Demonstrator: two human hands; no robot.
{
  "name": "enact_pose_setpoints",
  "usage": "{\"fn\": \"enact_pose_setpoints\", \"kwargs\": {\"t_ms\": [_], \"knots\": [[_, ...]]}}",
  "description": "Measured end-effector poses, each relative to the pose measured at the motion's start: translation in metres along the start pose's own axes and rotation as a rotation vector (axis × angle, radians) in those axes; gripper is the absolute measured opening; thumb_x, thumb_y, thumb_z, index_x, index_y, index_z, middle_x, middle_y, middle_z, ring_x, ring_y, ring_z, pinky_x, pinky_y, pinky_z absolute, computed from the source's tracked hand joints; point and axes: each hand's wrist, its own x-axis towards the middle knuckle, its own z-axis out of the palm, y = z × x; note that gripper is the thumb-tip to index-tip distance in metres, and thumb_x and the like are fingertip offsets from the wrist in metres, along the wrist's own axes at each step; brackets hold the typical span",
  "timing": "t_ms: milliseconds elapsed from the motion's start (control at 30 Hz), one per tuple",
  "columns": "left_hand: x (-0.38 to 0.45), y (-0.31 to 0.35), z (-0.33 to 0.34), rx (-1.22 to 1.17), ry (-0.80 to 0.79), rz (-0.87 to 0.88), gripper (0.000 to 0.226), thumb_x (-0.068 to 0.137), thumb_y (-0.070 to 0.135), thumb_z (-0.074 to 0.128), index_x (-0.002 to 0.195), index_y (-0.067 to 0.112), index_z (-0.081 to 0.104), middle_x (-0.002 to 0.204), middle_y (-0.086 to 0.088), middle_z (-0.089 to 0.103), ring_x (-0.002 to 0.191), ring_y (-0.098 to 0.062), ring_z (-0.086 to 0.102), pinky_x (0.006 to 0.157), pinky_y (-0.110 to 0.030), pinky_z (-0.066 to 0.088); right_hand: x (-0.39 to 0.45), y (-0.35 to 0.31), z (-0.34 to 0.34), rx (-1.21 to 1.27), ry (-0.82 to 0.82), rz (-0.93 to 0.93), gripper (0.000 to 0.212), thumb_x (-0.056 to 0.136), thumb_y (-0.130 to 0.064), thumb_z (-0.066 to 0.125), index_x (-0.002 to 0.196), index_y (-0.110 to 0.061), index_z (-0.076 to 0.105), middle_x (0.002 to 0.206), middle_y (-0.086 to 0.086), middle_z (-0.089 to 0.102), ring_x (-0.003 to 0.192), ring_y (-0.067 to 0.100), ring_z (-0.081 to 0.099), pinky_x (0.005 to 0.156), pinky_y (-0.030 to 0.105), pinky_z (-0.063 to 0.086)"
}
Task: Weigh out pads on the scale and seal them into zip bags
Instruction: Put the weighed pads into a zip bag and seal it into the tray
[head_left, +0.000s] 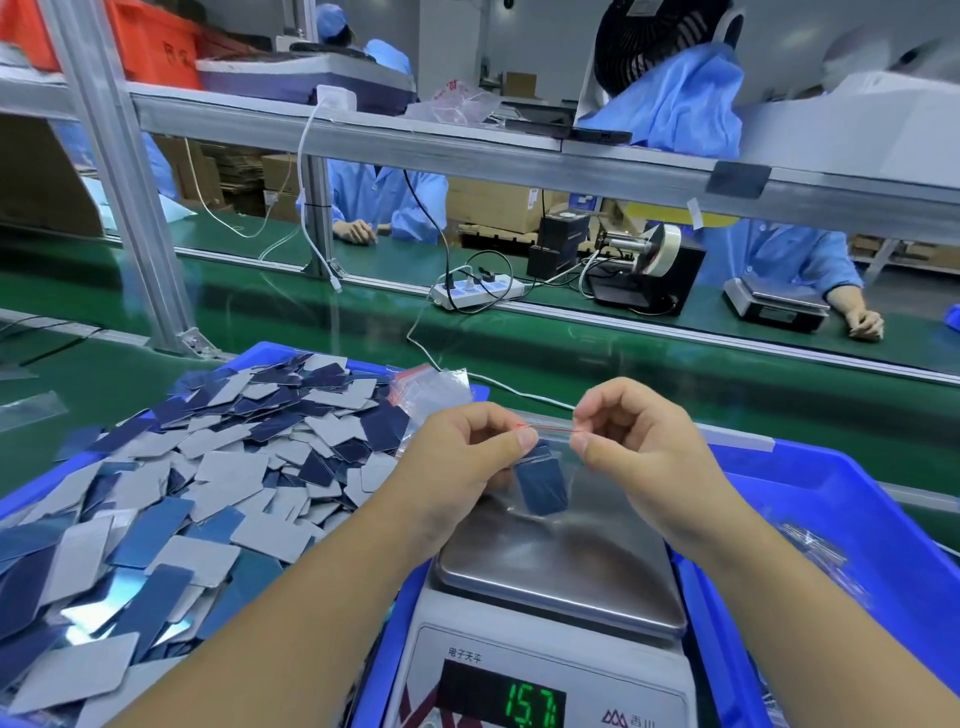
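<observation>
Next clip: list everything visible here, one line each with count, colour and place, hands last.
zip bag: one, clear with a red zip line, holding dark blue pads, above the scale
scale: one, steel pan, green digits lit, bottom centre
loose pads: many, grey and dark blue, heaped at left
empty bags: a few, clear, behind the heap
blue bin: one, at right
power strip: one, white, on the green belt
left hand: pinches the bag's zip line
right hand: pinches the bag's zip line
</observation>
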Motion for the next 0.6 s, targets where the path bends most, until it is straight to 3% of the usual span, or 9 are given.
{"fn": "enact_pose_setpoints", "kwargs": {"t_ms": [133, 233, 333, 467, 600], "knots": [[0.0002, -0.0023, 0.0008, -0.042, 0.002, 0.01, 0.005, 0.075, 0.022, 0.073, 0.07, 0.023, 0.072, 0.077, -0.015, 0.057, 0.078, -0.032, 0.047, 0.076, -0.047, 0.043, 0.0005, 0.0039, 0.0051, -0.055, -0.016, -0.008, 0.026, 0.085, 0.003, 0.069, 0.088, -0.023, 0.065, 0.076, -0.006, 0.066, 0.073, 0.01, 0.059, 0.07, 0.024, 0.049], [0.0009, -0.0024, 0.0018, -0.019, 0.006, 0.023, 0.005, 0.075, 0.023, 0.073, 0.07, 0.024, 0.072, 0.074, -0.011, 0.06, 0.077, -0.031, 0.049, 0.071, -0.044, 0.048, 0.0009, 0.0041, 0.0055, -0.074, -0.011, -0.012, 0.017, 0.08, -0.014, 0.068, 0.083, -0.03, 0.063, 0.076, -0.007, 0.064, 0.072, 0.01, 0.057, 0.068, 0.024, 0.048], [0.0003, -0.0032, 0.0019, 0.022, 0.005, 0.029, 0.004, 0.075, 0.025, 0.073, 0.071, 0.024, 0.072, 0.072, -0.004, 0.064, 0.075, -0.025, 0.057, 0.078, -0.054, 0.053, 0.001, 0.007, 0.0052, -0.145, -0.032, -0.023, 0.011, 0.082, -0.019, 0.063, 0.086, -0.029, 0.059, 0.077, -0.01, 0.061, 0.072, 0.009, 0.054, 0.068, 0.027, 0.046], [-0.0005, -0.0036, 0.0017, 0.155, 0.039, 0.077, 0.004, 0.075, 0.028, 0.071, 0.071, 0.028, 0.072, 0.063, 0.011, 0.063, 0.061, -0.007, 0.057, 0.068, -0.03, 0.052, 0.0011, 0.0092, 0.0069, -0.154, -0.037, -0.041, 0.011, 0.084, -0.018, 0.064, 0.091, -0.026, 0.059, 0.079, -0.012, 0.062, 0.075, 0.009, 0.056, 0.071, 0.026, 0.048], [-0.0002, -0.005, 0.0022, 0.181, 0.037, 0.102, 0.003, 0.075, 0.026, 0.07, 0.074, 0.026, 0.073, 0.065, 0.01, 0.064, 0.063, -0.007, 0.058, 0.064, -0.026, 0.051, 0.0001, 0.0101, 0.0084, -0.153, -0.086, -0.034, 0.016, 0.086, -0.009, 0.067, 0.092, -0.022, 0.06, 0.079, -0.012, 0.062, 0.076, 0.01, 0.057, 0.072, 0.028, 0.05]]}}
